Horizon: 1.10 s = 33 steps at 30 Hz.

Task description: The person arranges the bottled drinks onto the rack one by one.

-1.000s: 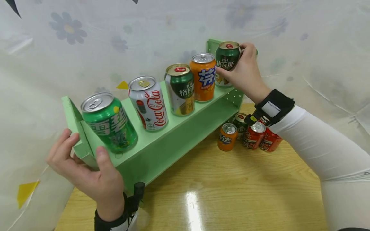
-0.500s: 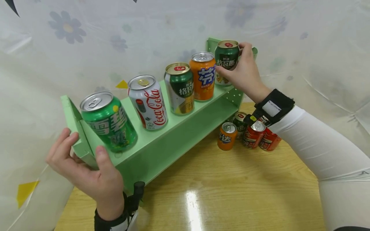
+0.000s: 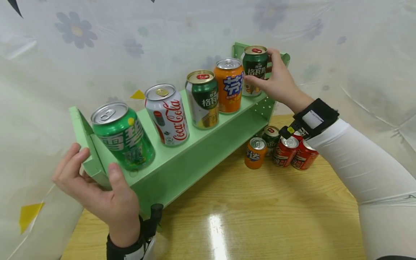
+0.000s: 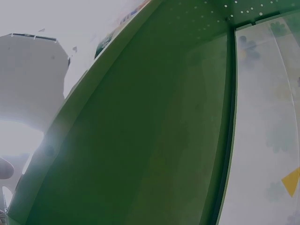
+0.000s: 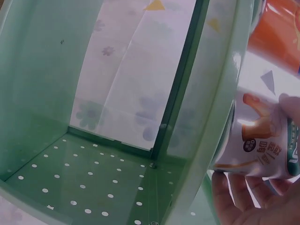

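Observation:
A light green two-tier shelf [image 3: 191, 164] stands at a slant in the head view. My left hand [image 3: 100, 195] grips its near left end, fingers at the outer side panel and thumb at the front. At the far right end of the top board, my right hand [image 3: 281, 81] holds a green-and-white kvass can [image 3: 254, 66], thumb across its front. The right wrist view shows fingers [image 5: 241, 192] along that kvass can [image 5: 262, 140]. Lined up leftward on the top are an orange Fanta can [image 3: 229, 86], another kvass can [image 3: 202, 101], a white Coca-Cola can [image 3: 167, 115] and a green Sprite can [image 3: 123, 137].
On the wooden table [image 3: 260, 209], right of the shelf, stand an orange can [image 3: 255, 153], a dark green can [image 3: 271, 139] and red cans [image 3: 285, 151] close together. A flower-patterned sheet [image 3: 182, 32] hangs behind. The shelf's lower tier [image 5: 93, 178] has a dotted end panel.
My right hand and wrist have shifted slightly right, with the thumb lower on the kvass can, whose label has turned slightly. The left hand and the other cans stay put.

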Motion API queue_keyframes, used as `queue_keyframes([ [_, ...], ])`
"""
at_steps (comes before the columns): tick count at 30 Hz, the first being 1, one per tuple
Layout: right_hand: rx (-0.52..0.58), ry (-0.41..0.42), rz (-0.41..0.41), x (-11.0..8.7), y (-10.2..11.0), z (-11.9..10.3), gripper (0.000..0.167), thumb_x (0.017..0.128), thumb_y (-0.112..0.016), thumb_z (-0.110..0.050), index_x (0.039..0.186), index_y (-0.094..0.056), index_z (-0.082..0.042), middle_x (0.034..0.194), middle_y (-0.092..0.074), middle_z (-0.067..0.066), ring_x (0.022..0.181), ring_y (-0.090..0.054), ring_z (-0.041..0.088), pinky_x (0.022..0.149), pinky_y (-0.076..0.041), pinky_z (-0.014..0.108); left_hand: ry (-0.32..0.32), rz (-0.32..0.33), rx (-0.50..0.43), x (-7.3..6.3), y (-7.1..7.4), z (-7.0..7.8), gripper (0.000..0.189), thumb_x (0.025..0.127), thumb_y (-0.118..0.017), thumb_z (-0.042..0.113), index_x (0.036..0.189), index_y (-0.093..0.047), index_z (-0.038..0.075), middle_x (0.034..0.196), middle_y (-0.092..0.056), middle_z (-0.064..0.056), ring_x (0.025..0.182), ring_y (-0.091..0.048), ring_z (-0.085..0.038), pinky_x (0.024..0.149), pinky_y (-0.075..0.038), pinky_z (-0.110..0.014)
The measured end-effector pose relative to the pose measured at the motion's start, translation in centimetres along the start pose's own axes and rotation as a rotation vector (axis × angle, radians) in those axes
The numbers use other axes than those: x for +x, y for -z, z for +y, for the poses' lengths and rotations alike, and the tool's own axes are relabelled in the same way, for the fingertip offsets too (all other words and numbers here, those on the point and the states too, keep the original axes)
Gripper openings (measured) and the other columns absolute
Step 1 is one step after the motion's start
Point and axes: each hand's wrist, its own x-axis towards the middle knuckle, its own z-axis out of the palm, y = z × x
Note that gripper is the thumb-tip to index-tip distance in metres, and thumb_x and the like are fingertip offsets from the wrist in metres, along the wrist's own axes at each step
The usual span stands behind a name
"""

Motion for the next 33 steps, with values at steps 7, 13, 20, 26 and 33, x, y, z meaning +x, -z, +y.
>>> queue_keyframes([
  [7,0.030,0.005,-0.054,0.2,0.4,0.5,0.088,0.095,-0.069,-0.038,0.163,-0.015,-0.022,0.157,-0.035,0.015,0.137,-0.042,0.035,0.101,-0.045,0.055,-0.002,-0.003,0.013,0.0,0.1,-0.1,0.036,0.075,-0.053,0.007,0.107,-0.055,-0.010,0.124,-0.052,-0.017,0.128,-0.043,-0.033,0.114,-0.035,-0.039],
  [13,0.017,0.013,-0.093,0.3,0.5,0.9,0.088,0.097,-0.066,-0.038,0.165,-0.012,-0.025,0.157,-0.038,0.013,0.139,-0.043,0.034,0.096,-0.047,0.052,0.000,-0.009,0.022,0.0,0.2,-0.1,0.037,0.075,-0.053,0.008,0.107,-0.055,-0.010,0.124,-0.052,-0.017,0.128,-0.043,-0.033,0.114,-0.035,-0.039],
  [20,0.044,0.034,-0.143,0.7,0.7,1.1,0.083,0.099,-0.064,-0.034,0.164,-0.013,-0.027,0.160,-0.035,0.012,0.144,-0.042,0.038,0.098,-0.049,0.056,0.003,-0.010,0.023,0.0,0.2,-0.1,0.036,0.076,-0.053,0.008,0.108,-0.055,-0.010,0.125,-0.052,-0.017,0.128,-0.043,-0.032,0.114,-0.035,-0.039],
  [26,0.069,0.049,-0.182,1.0,1.0,1.2,0.082,0.099,-0.064,-0.030,0.164,-0.014,-0.028,0.159,-0.036,0.013,0.146,-0.040,0.038,0.095,-0.050,0.050,-0.001,-0.008,0.026,0.0,0.2,-0.1,0.036,0.076,-0.053,0.008,0.107,-0.055,-0.010,0.124,-0.052,-0.017,0.128,-0.043,-0.032,0.113,-0.035,-0.038],
  [33,0.106,0.041,-0.216,1.3,1.3,1.5,0.081,0.100,-0.062,-0.029,0.164,-0.013,-0.028,0.161,-0.032,0.015,0.151,-0.034,0.039,0.104,-0.044,0.058,0.003,-0.012,0.022,0.0,0.2,-0.2,0.036,0.076,-0.053,0.007,0.108,-0.055,-0.010,0.125,-0.052,-0.017,0.128,-0.043,-0.032,0.113,-0.036,-0.038],
])
